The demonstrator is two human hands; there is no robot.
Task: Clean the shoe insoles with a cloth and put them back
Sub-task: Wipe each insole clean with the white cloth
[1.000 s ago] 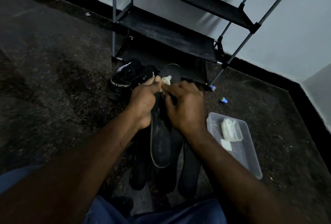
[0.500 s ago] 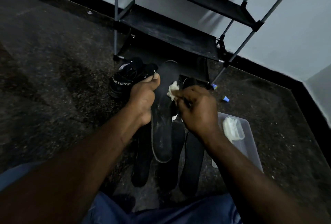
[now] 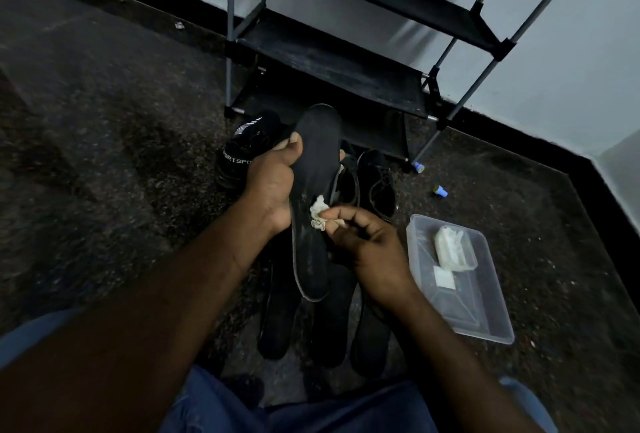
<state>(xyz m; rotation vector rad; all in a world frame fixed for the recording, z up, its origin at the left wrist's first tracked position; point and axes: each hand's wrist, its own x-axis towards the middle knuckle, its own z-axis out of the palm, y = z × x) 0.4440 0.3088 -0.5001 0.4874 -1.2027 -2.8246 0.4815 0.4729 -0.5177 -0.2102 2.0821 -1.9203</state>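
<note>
The left grip (image 3: 272,186) is closing round the left edge of a black insole (image 3: 317,162), its thumb lying across the upper face, and is holding the insole clear of the floor (image 3: 104,155) with the broader end pointing away from the person. The right grip (image 3: 370,245) is pinching a small crumpled white cloth (image 3: 318,212) between thumb and fingertips and is pressing it against the insole's face about midway along its length.

Directly beneath the held insole, three more dark insoles (image 3: 332,325) are lying side by side on the floor. Just left of the held insole, a black shoe with white lettering (image 3: 242,155) is sitting partly behind the left grip. Just right of it, a second black shoe (image 3: 377,179) is standing with its opening upward. Further right of the insole, a clear plastic tray (image 3: 485,321) is holding a wad of white wipes (image 3: 453,250). Beyond the insole's far end, a black shoe rack (image 3: 332,62) is standing against the wall. Two small blue items (image 3: 440,192) are lying to the right of the insole, their nature unclear.
</note>
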